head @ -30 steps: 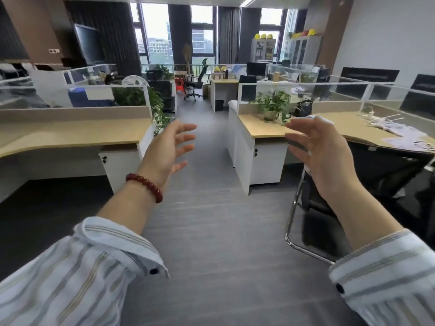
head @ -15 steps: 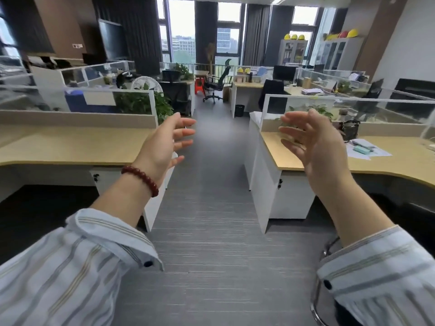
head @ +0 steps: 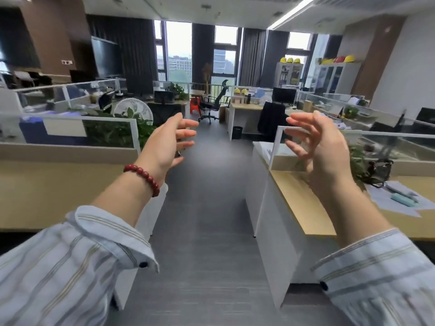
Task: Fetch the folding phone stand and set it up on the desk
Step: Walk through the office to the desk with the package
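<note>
1. nowhere around the grey aisle [head: 207, 208] could a folding phone stand be picked out; both desks were too cluttered or blurred to tell.
2. above the aisle, the left hand [head: 164, 144] and right hand [head: 322, 147] hung empty, palms facing, fingers spread and loosely curled, well apart.
3. a red bead bracelet [head: 143, 175] circled the left wrist.
4. right of the aisle, a wooden desk [head: 303, 205] carried papers [head: 397, 203] and a plant [head: 357, 163].
5. left of the aisle stood a white fan [head: 134, 110].

Bright daylight from far windows [head: 179, 48] | ceiling strip light [head: 289, 14] | soft blur | edges bowed
</note>
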The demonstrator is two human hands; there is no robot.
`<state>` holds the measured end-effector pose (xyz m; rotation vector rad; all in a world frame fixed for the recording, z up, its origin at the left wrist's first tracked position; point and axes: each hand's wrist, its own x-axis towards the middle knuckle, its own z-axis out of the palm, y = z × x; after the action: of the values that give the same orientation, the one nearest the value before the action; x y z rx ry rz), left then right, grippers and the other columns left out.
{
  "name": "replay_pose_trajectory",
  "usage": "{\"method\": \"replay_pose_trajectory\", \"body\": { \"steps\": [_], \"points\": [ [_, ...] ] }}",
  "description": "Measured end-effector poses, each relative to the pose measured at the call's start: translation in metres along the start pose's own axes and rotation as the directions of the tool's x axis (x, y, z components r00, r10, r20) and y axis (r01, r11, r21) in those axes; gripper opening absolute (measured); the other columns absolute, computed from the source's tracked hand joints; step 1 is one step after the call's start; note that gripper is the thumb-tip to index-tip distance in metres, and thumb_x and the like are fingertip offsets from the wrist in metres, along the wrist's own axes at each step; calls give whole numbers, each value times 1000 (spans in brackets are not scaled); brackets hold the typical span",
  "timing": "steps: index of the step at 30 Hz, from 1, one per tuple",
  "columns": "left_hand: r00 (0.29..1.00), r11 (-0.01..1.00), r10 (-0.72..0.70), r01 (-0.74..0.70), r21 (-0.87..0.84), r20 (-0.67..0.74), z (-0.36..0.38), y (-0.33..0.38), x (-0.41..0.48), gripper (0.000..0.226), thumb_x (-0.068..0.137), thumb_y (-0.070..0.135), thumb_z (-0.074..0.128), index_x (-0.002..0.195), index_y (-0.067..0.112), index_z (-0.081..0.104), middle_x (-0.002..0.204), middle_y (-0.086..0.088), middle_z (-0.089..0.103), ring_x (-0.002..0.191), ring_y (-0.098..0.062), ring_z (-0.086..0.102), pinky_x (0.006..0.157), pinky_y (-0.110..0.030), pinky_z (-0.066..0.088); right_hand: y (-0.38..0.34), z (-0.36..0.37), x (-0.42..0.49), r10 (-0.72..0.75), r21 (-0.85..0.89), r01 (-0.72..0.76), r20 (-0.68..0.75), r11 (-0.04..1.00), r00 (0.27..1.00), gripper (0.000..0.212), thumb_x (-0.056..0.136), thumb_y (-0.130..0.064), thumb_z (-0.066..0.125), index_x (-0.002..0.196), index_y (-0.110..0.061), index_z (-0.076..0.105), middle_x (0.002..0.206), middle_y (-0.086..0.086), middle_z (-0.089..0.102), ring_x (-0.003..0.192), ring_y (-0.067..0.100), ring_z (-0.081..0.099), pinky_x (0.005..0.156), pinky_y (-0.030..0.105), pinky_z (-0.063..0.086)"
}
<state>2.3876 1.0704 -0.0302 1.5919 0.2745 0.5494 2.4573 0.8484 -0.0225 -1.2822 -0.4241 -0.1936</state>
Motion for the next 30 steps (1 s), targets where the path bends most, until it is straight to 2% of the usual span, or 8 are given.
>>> {"method": "replay_pose_trajectory", "body": {
  "steps": [6, 12, 18, 21, 26, 30],
  "points": [
    [999, 1000, 24, -24, 18, 48, 18, -13, 141, 39, 95, 45, 29, 85, 31, 65, 105, 3, 63, 94, -15, 57, 96, -43, 37, 61, 27, 126, -3, 11, 3, -33, 1000, 999, 35, 98, -32, 36, 84, -24, 67, 101, -2, 69, 97, 14, 63, 91, 35, 49],
    [997, 999, 40, -41, 4, 67, 39, -59, 287, 39, 95, 45, 30, 86, 31, 66, 104, 5, 65, 100, -16, 60, 97, -45, 37, 143, 49, 257, -27, 12, 28, -35, 1000, 999, 35, 97, -32, 35, 86, -23, 66, 99, -3, 68, 92, 13, 63, 83, 30, 50],
    [998, 998, 58, -58, -2, 29, 68, -76, 457, 40, 96, 44, 29, 85, 31, 65, 97, 7, 65, 95, -13, 60, 92, -41, 38, 211, 80, 423, -53, 36, 53, -11, 998, 999, 34, 97, -33, 37, 85, -22, 67, 98, -3, 68, 89, 13, 62, 88, 33, 50],
    [997, 997, 76, -75, -29, 11, 76, -75, 535, 40, 96, 44, 30, 81, 31, 66, 95, 9, 65, 95, -13, 59, 95, -41, 37, 235, 101, 499, -67, 53, 67, 12, 996, 998, 33, 96, -33, 38, 84, -23, 67, 98, -2, 68, 90, 13, 61, 86, 31, 51],
    [996, 994, 94, -94, -50, -9, 80, -87, 647, 40, 96, 44, 31, 83, 30, 66, 102, 6, 66, 102, -16, 60, 101, -44, 37, 281, 136, 602, -55, 37, 55, 6, 998, 998, 36, 97, -33, 36, 84, -22, 67, 100, -3, 69, 92, 13, 63, 83, 29, 51],
    [995, 994, 96, -95, -62, 5, 78, -107, 741, 39, 95, 44, 32, 81, 31, 67, 99, 6, 66, 99, -14, 60, 100, -43, 37, 325, 166, 675, -54, 33, 54, -2, 998, 999, 36, 98, -31, 34, 85, -21, 66, 101, -2, 68, 96, 14, 62, 83, 29, 50]
  ]
}}
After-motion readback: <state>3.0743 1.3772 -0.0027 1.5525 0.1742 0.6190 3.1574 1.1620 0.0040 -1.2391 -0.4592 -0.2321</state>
